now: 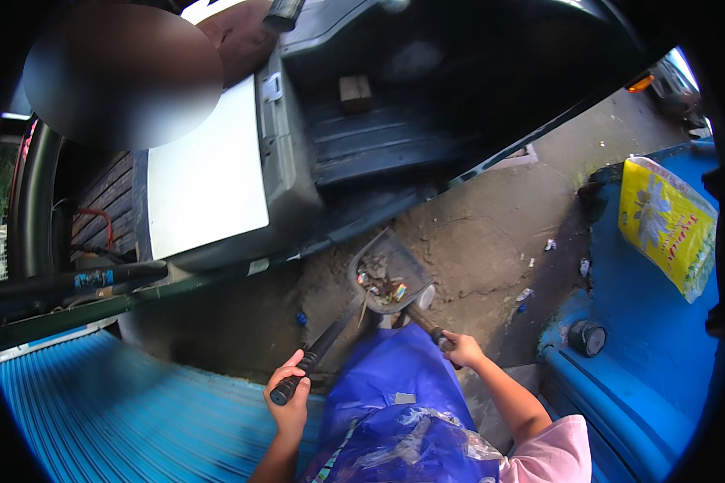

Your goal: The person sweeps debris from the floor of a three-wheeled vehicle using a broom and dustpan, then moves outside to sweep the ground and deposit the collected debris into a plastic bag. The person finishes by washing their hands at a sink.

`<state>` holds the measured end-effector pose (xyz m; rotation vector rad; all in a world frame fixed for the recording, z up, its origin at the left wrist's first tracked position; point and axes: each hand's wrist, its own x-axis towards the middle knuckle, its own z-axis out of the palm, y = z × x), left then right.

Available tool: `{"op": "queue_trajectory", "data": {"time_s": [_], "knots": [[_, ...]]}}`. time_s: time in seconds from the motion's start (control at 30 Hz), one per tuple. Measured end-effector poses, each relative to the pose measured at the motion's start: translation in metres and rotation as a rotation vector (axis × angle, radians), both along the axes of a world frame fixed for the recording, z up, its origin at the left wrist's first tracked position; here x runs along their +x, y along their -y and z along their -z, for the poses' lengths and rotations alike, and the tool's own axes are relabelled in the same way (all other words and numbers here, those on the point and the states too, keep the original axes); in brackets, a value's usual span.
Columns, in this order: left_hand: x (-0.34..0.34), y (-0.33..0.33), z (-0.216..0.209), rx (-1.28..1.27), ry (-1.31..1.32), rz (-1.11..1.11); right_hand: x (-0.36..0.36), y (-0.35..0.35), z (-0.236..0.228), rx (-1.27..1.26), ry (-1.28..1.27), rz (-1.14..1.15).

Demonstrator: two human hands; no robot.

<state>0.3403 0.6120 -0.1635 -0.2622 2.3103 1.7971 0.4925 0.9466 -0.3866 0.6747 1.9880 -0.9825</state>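
1. Resting on the dirt ground [475, 233] just ahead of the person, a grey dustpan [388, 278] carries a small heap of soil, twigs and coloured scraps of litter; its tray is dark, scuffed and wedge-shaped.
2. Its open mouth points up and away from the person, toward the dark vehicle sill [379, 205], and its long axis runs from that mouth back down-right along a short handle.
3. The right hand [461, 350] is wrapped tight round that handle, fingers closed on it, just above the blue plastic bag [395, 394] that lies at the person's front.
4. The left hand [292, 394] is a closed fist on a long black ribbed handle [318, 350], which slants up-right toward the dustpan; what sits at its far end I cannot tell.
5. To the left lies a blue ribbed sheet [121, 410]; above it stands a white panel [205, 177] of the vehicle.
6. To the right a blue moulded body [644, 322] bears a yellow printed bag [667, 225].
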Motion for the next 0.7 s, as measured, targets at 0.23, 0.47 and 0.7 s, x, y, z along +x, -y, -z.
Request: {"op": "queue_trajectory", "data": {"time_s": [0.23, 0.47, 0.7], "knots": [[-0.022, 0.004, -0.011, 0.008, -0.008, 0.167, -0.071, 0.148, 0.078, -0.283, 0.066, -0.085], [-0.006, 0.035, 0.026, 0.201, 0.003, 0.008, -0.087, 0.141, 0.070, -0.203, -0.002, -0.234], [0.057, 0.109, 0.059, 0.221, 0.056, -0.268, -0.078, 0.044, 0.043, 0.111, 0.077, -0.394]]}}
